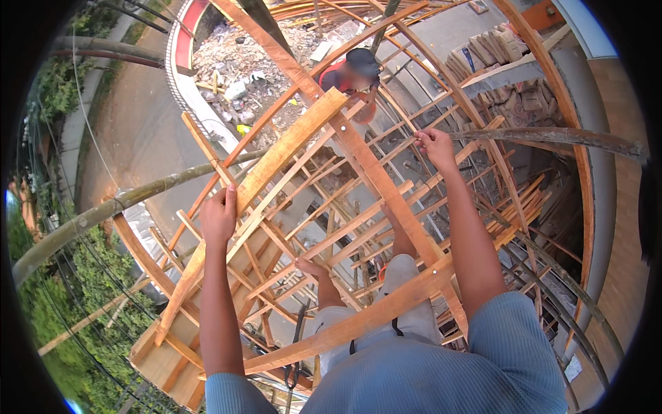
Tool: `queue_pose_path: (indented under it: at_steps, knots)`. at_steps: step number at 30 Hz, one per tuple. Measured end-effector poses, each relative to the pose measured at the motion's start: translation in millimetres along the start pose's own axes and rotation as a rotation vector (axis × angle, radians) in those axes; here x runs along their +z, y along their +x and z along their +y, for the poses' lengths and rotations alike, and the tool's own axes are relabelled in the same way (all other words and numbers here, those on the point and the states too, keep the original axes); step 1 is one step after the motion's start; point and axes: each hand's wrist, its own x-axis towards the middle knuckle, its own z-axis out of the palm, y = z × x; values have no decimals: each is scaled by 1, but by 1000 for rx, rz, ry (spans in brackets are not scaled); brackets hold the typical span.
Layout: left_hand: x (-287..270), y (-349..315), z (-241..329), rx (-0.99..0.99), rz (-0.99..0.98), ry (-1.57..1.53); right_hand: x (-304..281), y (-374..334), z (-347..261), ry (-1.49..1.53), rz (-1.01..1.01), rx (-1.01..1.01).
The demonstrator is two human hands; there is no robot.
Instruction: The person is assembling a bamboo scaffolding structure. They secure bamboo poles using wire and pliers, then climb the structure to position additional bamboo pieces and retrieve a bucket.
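Observation:
A long wooden plank (pixel 272 165) slants across the timber frame from lower left to upper middle. My left hand (pixel 219 214) is closed on its left side, thumb along the wood. My right hand (pixel 436 148) is raised at the right, its fingers pinched together. A thin slat leads up to those fingertips, but I cannot make out what is between them. Below and between my hands runs a broad wooden beam (pixel 376 169) with bolt heads in it. Another beam (pixel 345 328) crosses in front of my waist. My bare feet rest among the slats.
Far below, a person in a dark cap (pixel 362 62) is beside a round orange thing (pixel 364 112). Bamboo poles (pixel 552 136) cross at both sides. Through the open lattice show rubble (pixel 238 55), stacked sacks (pixel 489 48) and a road (pixel 131 124). Wires hang at left.

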Motion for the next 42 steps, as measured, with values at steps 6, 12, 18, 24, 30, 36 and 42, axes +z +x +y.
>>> queue_pose_path:
  at_steps: [6, 12, 18, 24, 30, 36, 42]
  knots:
    - [9, 2, -8, 1, 7, -35, 14, 75, 41, -500, -45, -91]
    - [6, 4, 2, 51, 8, -45, 22, 125, 79, -500, -107, 35]
    - [13, 3, -14, 23, -19, -79, 26, 165, 112, -526, -158, 134]
    - [15, 10, 0, 81, 49, -20, 40, 237, 144, -684, -37, -40]
    - [24, 8, -3, 94, 70, -78, 48, 290, 114, -731, -120, -61]
    - [22, 11, -19, 59, 18, -14, 85, 351, 186, -704, 10, -165]
    - [19, 7, -33, 1, -20, -84, 110, 373, 218, -514, -151, -96]
